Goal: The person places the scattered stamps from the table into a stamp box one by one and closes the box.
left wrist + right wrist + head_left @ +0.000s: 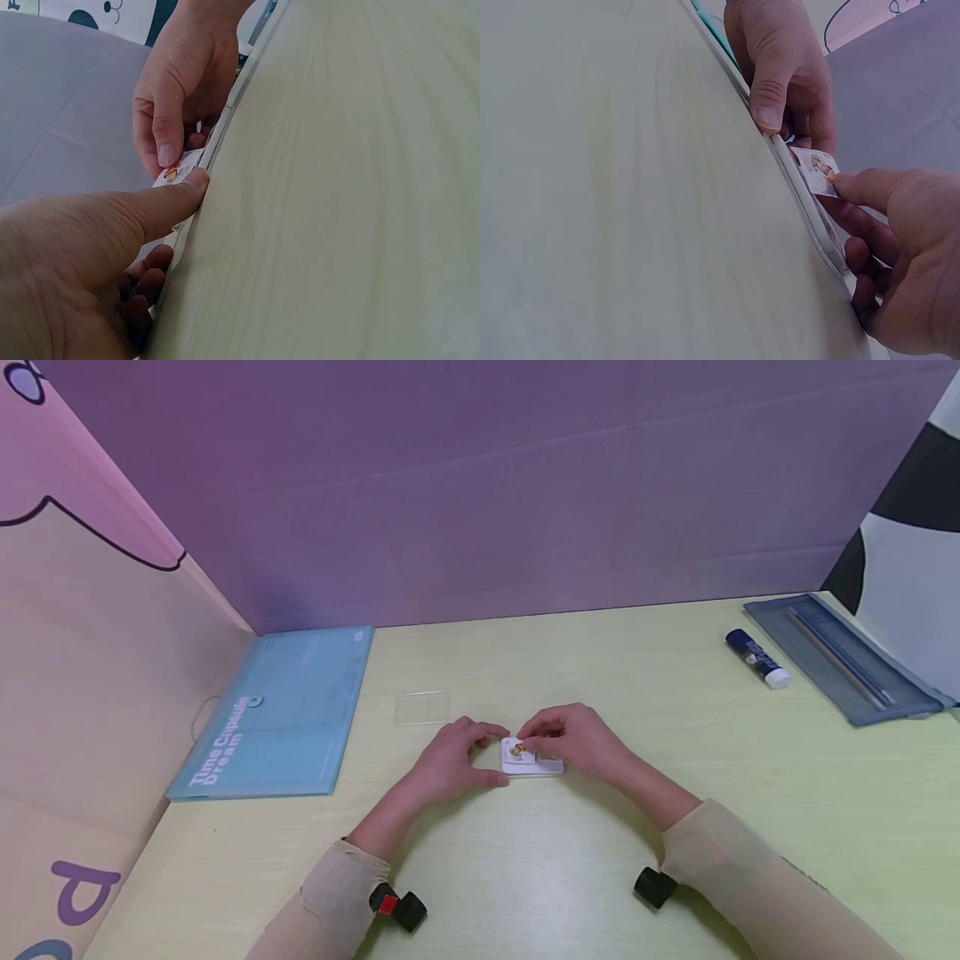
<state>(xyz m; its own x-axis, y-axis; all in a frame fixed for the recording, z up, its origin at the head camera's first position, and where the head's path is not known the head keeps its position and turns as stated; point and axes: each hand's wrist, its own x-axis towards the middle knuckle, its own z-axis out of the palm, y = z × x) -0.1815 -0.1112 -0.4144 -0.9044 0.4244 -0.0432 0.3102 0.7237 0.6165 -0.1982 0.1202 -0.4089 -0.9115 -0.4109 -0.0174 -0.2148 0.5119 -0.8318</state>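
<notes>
A small white postage stamp (817,171) with an orange-brown picture and toothed edge is pinched between thumb and fingers of my right hand (577,739). It lies over a flat white rectangular case (542,767) with rounded corners, which rests on the table. My left hand (455,760) grips the case at its left end, thumb at the near corner and index finger at the far corner. In the left wrist view the stamp (174,172) shows just beyond the left thumb. The fingers of my right hand partly hide the case's right side.
A clear plastic frame or lid (422,708) lies behind my left hand. At left is a blue document folder (292,727). A glue stick (757,657) and a grey-blue pouch (832,647) with a long thin item inside lie at back right of the table (525,877).
</notes>
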